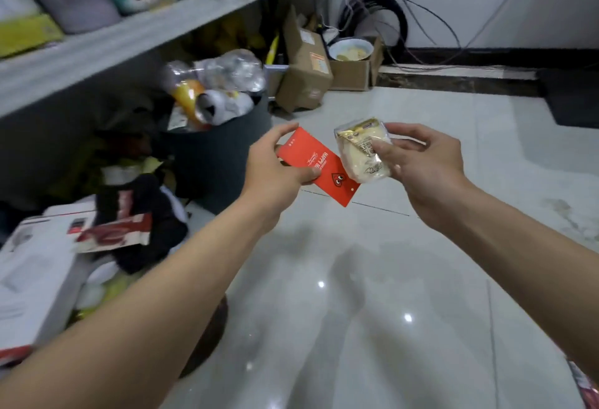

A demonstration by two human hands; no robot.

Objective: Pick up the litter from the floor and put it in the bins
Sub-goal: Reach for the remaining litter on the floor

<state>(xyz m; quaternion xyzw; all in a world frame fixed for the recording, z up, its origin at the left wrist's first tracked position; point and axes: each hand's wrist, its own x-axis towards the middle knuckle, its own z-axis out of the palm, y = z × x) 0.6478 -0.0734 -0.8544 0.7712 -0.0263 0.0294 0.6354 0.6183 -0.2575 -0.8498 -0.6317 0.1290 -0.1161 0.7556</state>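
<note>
Two pieces of litter are in my hands: my left hand pinches a red card, my right hand grips a crinkled snack wrapper. An overfull dark bin stands just beyond the card.

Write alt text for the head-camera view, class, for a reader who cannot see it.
A person's left hand holds a red card and the right hand a clear snack packet, above a glossy tiled floor beside an overfull dark bin.
</note>
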